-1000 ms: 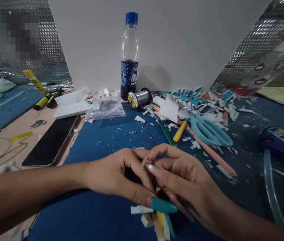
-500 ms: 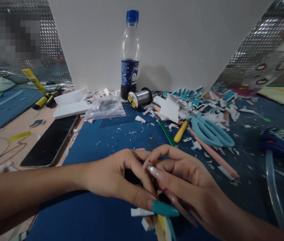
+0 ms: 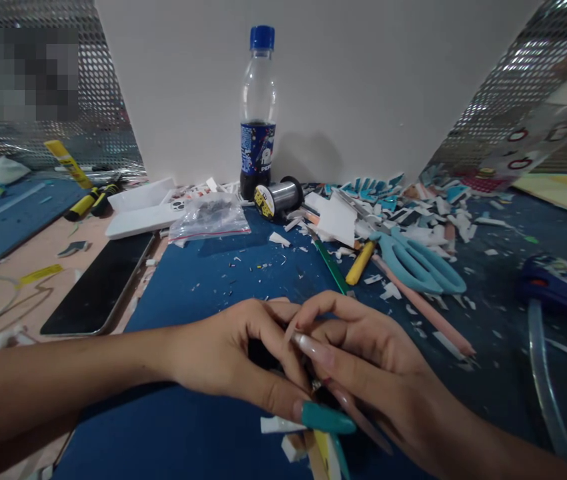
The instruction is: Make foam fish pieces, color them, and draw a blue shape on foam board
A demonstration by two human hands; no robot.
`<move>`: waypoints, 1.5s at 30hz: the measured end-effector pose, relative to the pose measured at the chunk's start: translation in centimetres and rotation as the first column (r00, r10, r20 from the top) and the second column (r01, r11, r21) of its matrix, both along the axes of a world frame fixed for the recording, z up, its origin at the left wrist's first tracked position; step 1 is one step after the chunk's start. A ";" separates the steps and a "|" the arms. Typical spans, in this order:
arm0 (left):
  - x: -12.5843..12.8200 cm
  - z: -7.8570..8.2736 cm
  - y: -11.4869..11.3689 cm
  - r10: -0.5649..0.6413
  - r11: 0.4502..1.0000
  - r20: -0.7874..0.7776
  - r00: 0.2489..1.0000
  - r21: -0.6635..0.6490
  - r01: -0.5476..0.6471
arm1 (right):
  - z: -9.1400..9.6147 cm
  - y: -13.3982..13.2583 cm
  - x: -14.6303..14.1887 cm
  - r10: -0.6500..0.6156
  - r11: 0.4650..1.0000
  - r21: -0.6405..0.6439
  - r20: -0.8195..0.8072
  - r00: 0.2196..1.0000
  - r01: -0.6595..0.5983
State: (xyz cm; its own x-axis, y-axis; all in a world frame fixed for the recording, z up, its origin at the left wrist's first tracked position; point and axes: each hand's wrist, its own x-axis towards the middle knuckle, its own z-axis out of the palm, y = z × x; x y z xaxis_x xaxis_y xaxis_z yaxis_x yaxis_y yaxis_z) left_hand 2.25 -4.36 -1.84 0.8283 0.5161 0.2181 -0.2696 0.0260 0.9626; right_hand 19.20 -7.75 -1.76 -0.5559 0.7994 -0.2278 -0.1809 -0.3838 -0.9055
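Two hands (image 3: 236, 340) (image 3: 378, 360), one "PEP…" bottle (image 3: 258, 127) beyond

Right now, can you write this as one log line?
left hand, right hand: together over blue surface; anything held: mostly hidden; spool: beside bottle

Behind and left of the left hand (image 3: 228, 350), phone (image 3: 101, 285); behind bag (image 3: 211, 217) and spool (image 3: 282, 198), bottle (image 3: 258, 143); behind the right hand (image 3: 376, 360), scissors (image 3: 413, 259); farther right, glue gun (image 3: 556, 283).
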 end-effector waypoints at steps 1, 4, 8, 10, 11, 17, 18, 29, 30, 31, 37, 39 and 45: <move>0.0 0.0 0.0 0.001 1.000 0.001 1.000 0.002 -0.001 | 0.0 0.0 0.0 0.001 1.000 -0.003 -0.004 1.000 -0.001; 0.0 -0.2 0.1 0.001 1.000 0.007 1.000 0.015 -0.001 | 0.0 0.0 0.0 -0.001 1.000 -0.009 -0.005 1.000 0.001; 0.0 -0.3 0.0 -0.004 1.000 0.013 1.000 0.009 0.003 | 0.1 0.1 0.0 0.009 1.000 -0.012 -0.008 1.000 -0.009; 0.0 -0.2 0.0 -0.002 1.000 0.015 1.000 0.018 0.002 | 0.1 0.1 0.0 0.013 1.000 -0.016 -0.015 1.000 -0.013; 0.0 -0.2 0.0 -0.004 1.000 0.011 1.000 0.022 0.004 | 0.2 0.2 0.0 0.012 1.000 -0.020 -0.018 1.000 -0.012; -0.1 -0.1 0.1 -0.008 0.999 -0.024 1.000 0.036 0.009 | 0.1 0.1 -0.2 0.001 1.000 -0.029 -0.020 1.000 -0.001; -0.1 -0.1 0.0 -0.012 0.999 -0.021 1.000 0.038 0.013 | 0.1 0.1 -0.2 0.003 1.000 -0.025 -0.021 1.000 -0.003; -0.1 -0.3 0.1 -0.019 1.000 0.024 1.000 0.019 0.018 | 0.2 0.1 -0.2 0.025 1.000 0.007 -0.023 0.999 -0.025; 0.0 -0.3 0.1 -0.019 1.000 0.021 1.000 0.024 0.019 | 0.2 0.1 -0.2 0.028 1.000 0.011 -0.022 0.999 -0.028; 0.0 -0.3 0.1 -0.019 0.999 0.020 1.000 0.030 0.019 | 0.2 0.1 -0.2 0.029 0.999 0.018 -0.022 0.999 -0.029; 0.0 0.0 0.0 -0.010 0.999 -0.018 1.000 0.031 0.010 | 0.2 0.1 -0.1 0.036 0.999 0.017 -0.024 0.999 -0.036; 0.0 0.1 0.0 -0.010 1.000 -0.030 1.000 0.025 0.011 | 0.2 0.1 -0.1 0.029 0.999 0.024 -0.011 1.000 -0.028; 0.0 0.0 0.1 -0.006 1.000 -0.014 1.000 0.023 0.007 | 0.2 0.1 -0.2 0.034 0.999 0.016 0.016 0.999 -0.034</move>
State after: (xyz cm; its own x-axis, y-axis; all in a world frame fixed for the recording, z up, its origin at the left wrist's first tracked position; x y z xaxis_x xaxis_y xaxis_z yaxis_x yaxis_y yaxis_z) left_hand 2.25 -4.27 -1.79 0.8346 0.5058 0.2183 -0.2564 0.0059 0.9666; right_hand 19.02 -7.60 -1.53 -0.5795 0.7837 -0.2234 -0.1539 -0.3745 -0.9144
